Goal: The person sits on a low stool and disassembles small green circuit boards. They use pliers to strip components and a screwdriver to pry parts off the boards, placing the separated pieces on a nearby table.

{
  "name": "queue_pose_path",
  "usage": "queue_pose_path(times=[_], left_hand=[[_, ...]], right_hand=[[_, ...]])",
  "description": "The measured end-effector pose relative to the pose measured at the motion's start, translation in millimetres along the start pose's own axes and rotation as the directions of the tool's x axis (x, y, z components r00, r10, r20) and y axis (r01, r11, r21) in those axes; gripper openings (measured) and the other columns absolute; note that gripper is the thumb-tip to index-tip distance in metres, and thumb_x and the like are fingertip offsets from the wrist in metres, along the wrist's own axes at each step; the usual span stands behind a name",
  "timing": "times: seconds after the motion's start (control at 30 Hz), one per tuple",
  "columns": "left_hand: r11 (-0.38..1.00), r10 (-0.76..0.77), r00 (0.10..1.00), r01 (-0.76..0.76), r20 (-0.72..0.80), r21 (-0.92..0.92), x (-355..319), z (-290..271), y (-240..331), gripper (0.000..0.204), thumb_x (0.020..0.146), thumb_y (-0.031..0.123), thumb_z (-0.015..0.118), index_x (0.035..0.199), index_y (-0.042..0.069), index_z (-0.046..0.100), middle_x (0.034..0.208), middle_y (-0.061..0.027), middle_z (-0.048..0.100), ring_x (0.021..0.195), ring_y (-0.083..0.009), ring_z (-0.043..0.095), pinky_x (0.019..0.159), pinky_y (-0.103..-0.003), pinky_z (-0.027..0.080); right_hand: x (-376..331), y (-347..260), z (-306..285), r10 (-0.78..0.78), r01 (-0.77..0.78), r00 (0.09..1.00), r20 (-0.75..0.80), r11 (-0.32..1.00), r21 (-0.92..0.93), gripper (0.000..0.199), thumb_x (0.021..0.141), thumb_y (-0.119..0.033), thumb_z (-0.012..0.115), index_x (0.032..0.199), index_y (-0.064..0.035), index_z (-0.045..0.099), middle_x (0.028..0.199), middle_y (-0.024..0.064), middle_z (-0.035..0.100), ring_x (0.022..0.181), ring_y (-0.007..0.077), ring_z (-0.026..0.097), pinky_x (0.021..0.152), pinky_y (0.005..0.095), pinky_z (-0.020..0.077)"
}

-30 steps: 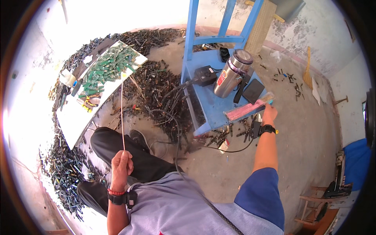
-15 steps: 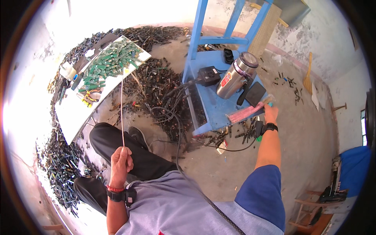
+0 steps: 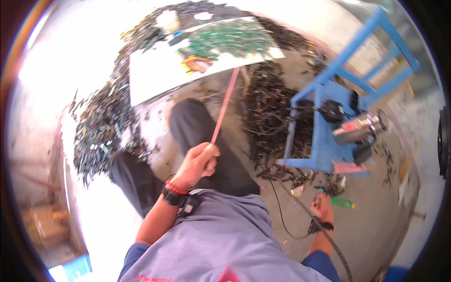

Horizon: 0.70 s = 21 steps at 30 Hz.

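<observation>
My left hand is closed around the lower end of a long, thin pink stick. The stick slants up over my right knee, its far end reaching the front edge of a white board. Green strips are heaped on that board beside orange-and-yellow pliers. Low on the right, my right hand is closed, with a small teal tip showing at its fingers; blur hides the rest. A pink bundle lies on the blue chair, beyond my right hand.
The chair also bears a steel thermos and a black adapter. Dark scrap strips cover the floor between board and chair, with another heap at left. A black cable passes my right wrist. A green bottle lies nearby.
My right hand has drawn back from the pink bundle on the chair, taking the teal-tipped thing along. The view has swung left; my left hand still grips the pink stick.
</observation>
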State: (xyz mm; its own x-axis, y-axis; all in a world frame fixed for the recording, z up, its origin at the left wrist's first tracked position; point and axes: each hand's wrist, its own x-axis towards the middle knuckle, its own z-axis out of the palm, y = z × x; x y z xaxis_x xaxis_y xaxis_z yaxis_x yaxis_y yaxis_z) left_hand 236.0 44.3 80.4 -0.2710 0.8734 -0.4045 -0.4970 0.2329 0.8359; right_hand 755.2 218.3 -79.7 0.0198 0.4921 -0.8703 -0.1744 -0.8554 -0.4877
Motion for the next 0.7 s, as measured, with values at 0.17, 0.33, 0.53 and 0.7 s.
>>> queue_pose_path(times=[0.17, 0.33, 0.53, 0.7], left_hand=[[0.998, 0.019, 1.0, -0.02, -0.017, -0.054, -15.0, -24.8, -12.6, 0.029, 0.1, 0.03, 0.042, 0.089, 0.005, 0.052, 0.058, 0.0014, 0.041, 0.046, -0.0053, 0.03, 0.043, -0.022, 0.027], [0.999, 0.041, 0.992, -0.044, -0.121, -0.027, -34.5, -49.6, -16.8, 0.031, 0.101, 0.031, 0.041, 0.088, 0.005, 0.052, 0.06, 0.0007, 0.042, 0.047, -0.0053, 0.03, 0.043, -0.021, 0.026], [0.992, 0.109, 0.975, -0.12, -0.195, -0.044, -66.5, -74.9, -29.4, 0.031, 0.101, 0.032, 0.04, 0.09, 0.005, 0.053, 0.059, 0.0006, 0.044, 0.047, -0.0055, 0.033, 0.043, -0.02, 0.027], [0.987, 0.123, 0.936, -0.151, -0.331, -0.061, -93.8, -96.3, -38.6, 0.032, 0.1, 0.033, 0.041, 0.091, 0.005, 0.054, 0.059, 0.0011, 0.045, 0.049, -0.0053, 0.035, 0.044, -0.02, 0.028]], right_hand=[[-111.8, 28.4, 175.7, 0.215, 0.214, 0.779, 0.589, 0.792, -0.572, 0.025, 0.086, -0.013, 0.054, 0.108, -0.0014, 0.052, 0.073, 0.0083, 0.059, 0.057, 0.018, 0.056, 0.052, 0.0308, 0.0452], [-192.9, 26.9, 315.0, 0.08, 0.709, 0.399, 0.913, 0.605, -0.363, 0.012, 0.089, -0.007, 0.048, 0.099, -0.0002, 0.051, 0.076, 0.0023, 0.052, 0.063, 0.0078, 0.048, 0.06, 0.0233, 0.0412], [-185.6, 46.9, 450.9, -0.066, 0.786, 0.13, 0.989, 0.615, -0.062, 0.025, 0.095, -0.016, 0.046, 0.112, 0.0004, 0.052, 0.075, 0.0033, 0.051, 0.063, 0.009, 0.047, 0.06, 0.0234, 0.0394], [-178.0, 70.3, 511.0, 0.009, 0.728, 0.125, 0.992, 0.679, -0.098, 0.031, 0.095, -0.022, 0.048, 0.114, 0.0006, 0.052, 0.076, 0.0043, 0.055, 0.063, 0.01, 0.049, 0.06, 0.0238, 0.0412]])
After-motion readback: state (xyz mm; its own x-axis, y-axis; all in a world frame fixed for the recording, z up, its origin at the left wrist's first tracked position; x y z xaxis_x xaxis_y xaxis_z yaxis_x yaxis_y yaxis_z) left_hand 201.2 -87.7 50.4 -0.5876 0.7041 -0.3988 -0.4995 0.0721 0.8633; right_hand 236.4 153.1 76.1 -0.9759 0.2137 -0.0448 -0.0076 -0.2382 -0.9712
